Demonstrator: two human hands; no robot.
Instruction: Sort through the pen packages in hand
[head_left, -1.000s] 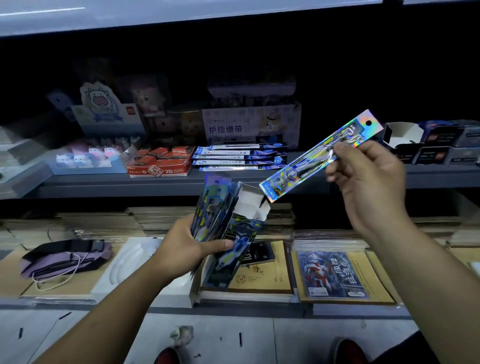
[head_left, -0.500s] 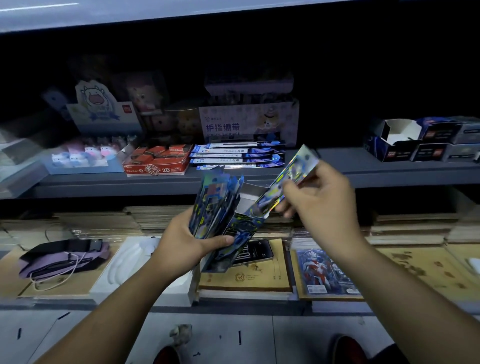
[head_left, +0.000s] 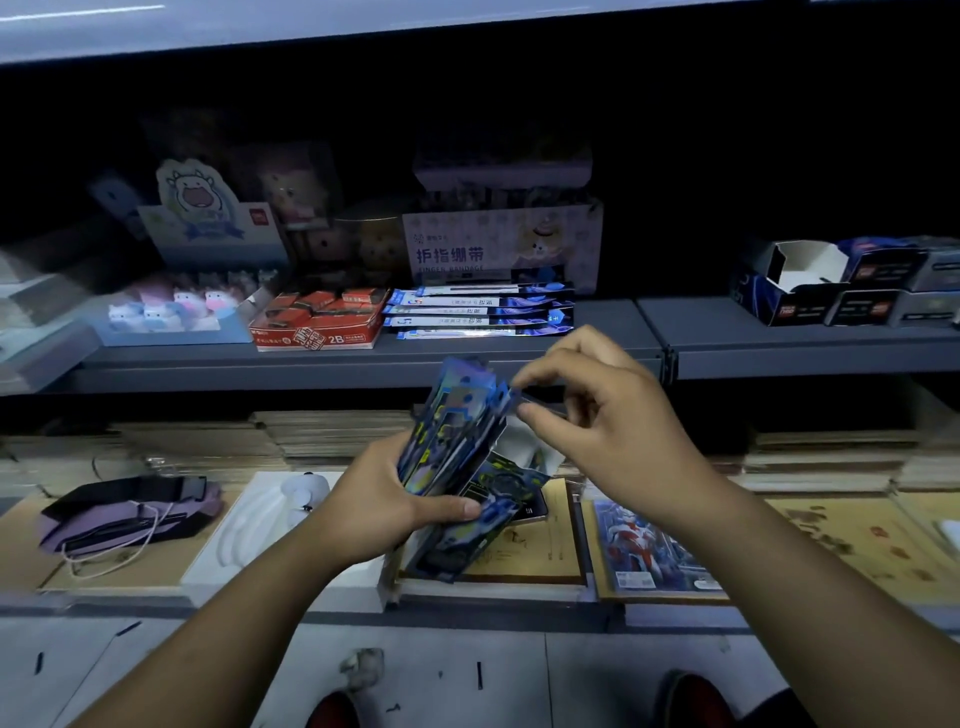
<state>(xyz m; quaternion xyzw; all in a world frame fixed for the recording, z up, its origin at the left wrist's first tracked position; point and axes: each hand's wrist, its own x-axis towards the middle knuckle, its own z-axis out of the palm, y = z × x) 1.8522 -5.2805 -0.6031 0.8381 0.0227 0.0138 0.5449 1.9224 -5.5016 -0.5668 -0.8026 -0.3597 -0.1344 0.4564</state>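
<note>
Holographic packets in left hand grip.

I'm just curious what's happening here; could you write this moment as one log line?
left hand: grips box of holographic packets | right hand: fingers at packet tops, pinch unclear | setting: shop shelf

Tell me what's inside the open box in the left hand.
Shiny blue packets stand up out of the open box that the left hand grips. Their lower ends and the box bottom are covered.

My left hand curled in a grip, thumb across, my right hand raised just beside, fingertips pinched, both forearms outstretched
</note>
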